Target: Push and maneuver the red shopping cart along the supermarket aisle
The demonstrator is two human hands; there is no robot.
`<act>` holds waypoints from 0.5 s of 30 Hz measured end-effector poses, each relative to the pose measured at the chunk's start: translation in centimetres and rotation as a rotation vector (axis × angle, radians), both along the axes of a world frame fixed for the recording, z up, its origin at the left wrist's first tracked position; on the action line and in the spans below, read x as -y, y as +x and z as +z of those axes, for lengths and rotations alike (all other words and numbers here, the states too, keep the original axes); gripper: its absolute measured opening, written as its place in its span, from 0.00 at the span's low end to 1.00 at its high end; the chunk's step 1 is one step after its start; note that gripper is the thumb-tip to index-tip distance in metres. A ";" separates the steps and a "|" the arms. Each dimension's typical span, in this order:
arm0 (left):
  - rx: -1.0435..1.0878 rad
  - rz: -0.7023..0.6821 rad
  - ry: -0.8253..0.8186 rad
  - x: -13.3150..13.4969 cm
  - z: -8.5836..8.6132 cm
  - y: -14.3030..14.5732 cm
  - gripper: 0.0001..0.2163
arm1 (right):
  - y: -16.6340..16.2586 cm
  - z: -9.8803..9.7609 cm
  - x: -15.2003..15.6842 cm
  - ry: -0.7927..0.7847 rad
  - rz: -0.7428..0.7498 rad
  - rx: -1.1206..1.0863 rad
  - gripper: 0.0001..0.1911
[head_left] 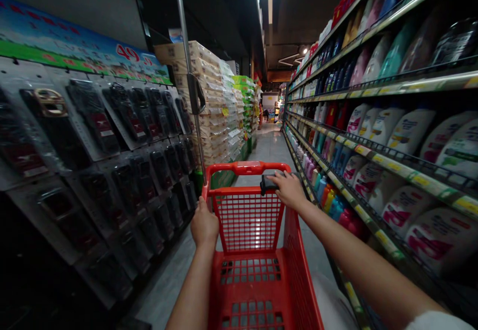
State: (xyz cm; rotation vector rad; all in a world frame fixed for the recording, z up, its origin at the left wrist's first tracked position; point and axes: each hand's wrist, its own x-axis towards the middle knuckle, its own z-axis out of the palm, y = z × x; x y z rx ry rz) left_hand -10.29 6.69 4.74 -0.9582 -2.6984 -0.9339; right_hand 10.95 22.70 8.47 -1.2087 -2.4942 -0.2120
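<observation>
Two hands reach over a red shopping cart [257, 290], which stands in the aisle directly before the person and serves as landmark here. The left hand [205, 226] is at the cart's left rim, near its far corner, with the fingers curled closed around the edge and the thumb lying along the top; how far the fingertips wrap on the outer side is hidden. The right hand [289, 189] is at the cart's far right corner, its fingers fairly straight and a little apart, laid over a black fitting [266, 184] on the bar [248, 167]; whether the thumb hooks underneath cannot be told.

A metal pole [182, 16] rises from the cart's far left corner. Left of the cart hang packaged belts [52, 126], with stacked cartons [205, 116] beyond them; right of it runs shelving [421, 180] lined with bottles [411, 126].

Good handling would likely mean even pressure from both hands, since the firmer left hold could turn the cart. Closing the right fingers more fully would steady that corner. The cart's right wall deserves watching against the nearby shelving, and the upright pole needs room beside the hanging packs.
</observation>
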 end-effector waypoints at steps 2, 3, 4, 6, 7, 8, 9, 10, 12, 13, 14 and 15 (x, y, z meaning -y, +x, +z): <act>0.003 0.010 0.008 0.0 -0.1 -0.1 0.27 | -1.5 -1.4 0.8 -0.017 0.021 0.014 0.30; 0.001 0.017 0.005 0.1 -0.2 -0.1 0.27 | -2.3 -2.0 1.1 -0.030 0.027 0.007 0.30; -0.003 0.024 0.002 0.1 -0.3 -0.1 0.27 | -3.1 -2.5 1.4 -0.040 0.033 -0.010 0.30; -0.014 0.040 0.001 0.2 -0.4 -0.1 0.27 | -4.6 -3.2 2.0 -0.039 0.043 -0.055 0.31; -0.018 0.045 0.003 0.2 -0.4 -0.1 0.27 | -5.4 -3.5 2.3 -0.032 0.050 -0.074 0.31; -0.020 0.047 0.006 0.3 -0.5 -0.1 0.27 | -6.2 -3.6 2.6 -0.024 0.062 -0.090 0.30; -0.017 0.048 0.011 0.3 -0.5 -0.1 0.27 | -7.2 -3.7 2.9 -0.018 0.080 -0.101 0.29; -0.011 0.047 0.016 0.4 -0.5 -0.1 0.27 | -8.2 -3.8 3.2 -0.017 0.101 -0.108 0.29; 0.005 0.044 0.032 0.5 -0.4 -0.1 0.26 | -10.6 -3.7 4.1 -0.022 0.150 -0.111 0.28; 0.016 0.044 0.040 0.5 -0.4 -0.1 0.25 | -11.8 -3.6 4.5 -0.025 0.174 -0.110 0.27; 0.027 0.047 0.048 0.6 -0.4 -0.2 0.25 | -13.2 -3.5 5.1 -0.028 0.195 -0.108 0.27; 0.038 0.048 0.054 0.6 -0.3 -0.2 0.24 | -14.4 -3.4 5.6 -0.029 0.214 -0.107 0.26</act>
